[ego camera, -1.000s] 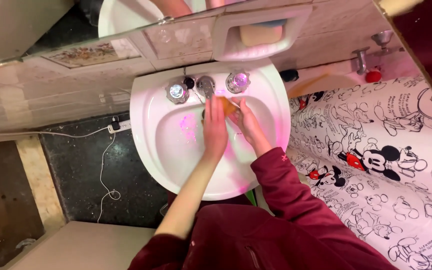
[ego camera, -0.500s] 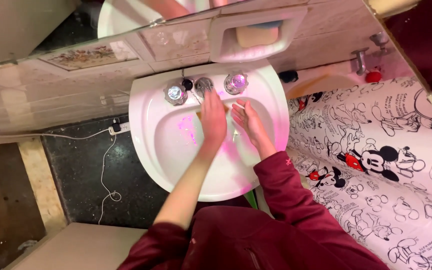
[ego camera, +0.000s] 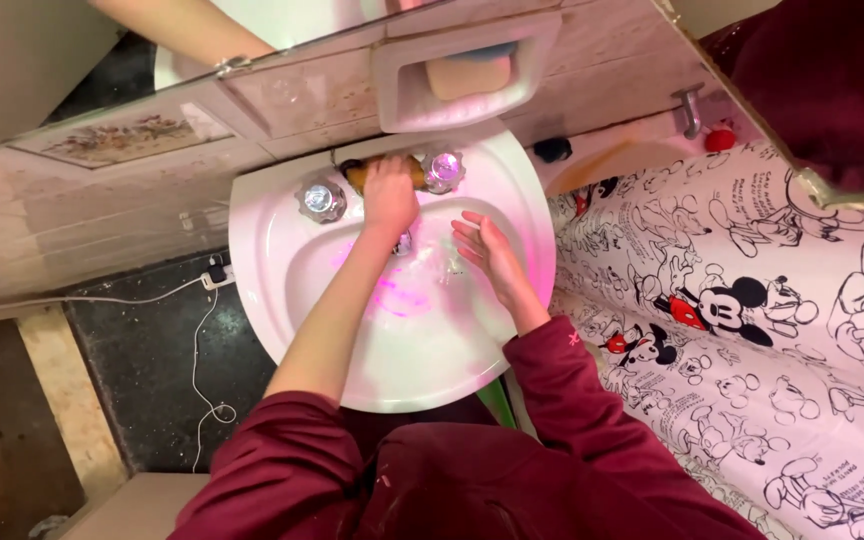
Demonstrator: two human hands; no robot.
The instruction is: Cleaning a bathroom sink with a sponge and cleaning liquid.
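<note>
The orange soap bar (ego camera: 384, 172), which a second ago sat between both palms over the basin, now rests on the back ledge of the white sink (ego camera: 282, 300) between the two taps, under our left hand (ego camera: 389, 195) gripping it, while our right hand (ego camera: 487, 250) hovers open and empty.
</note>
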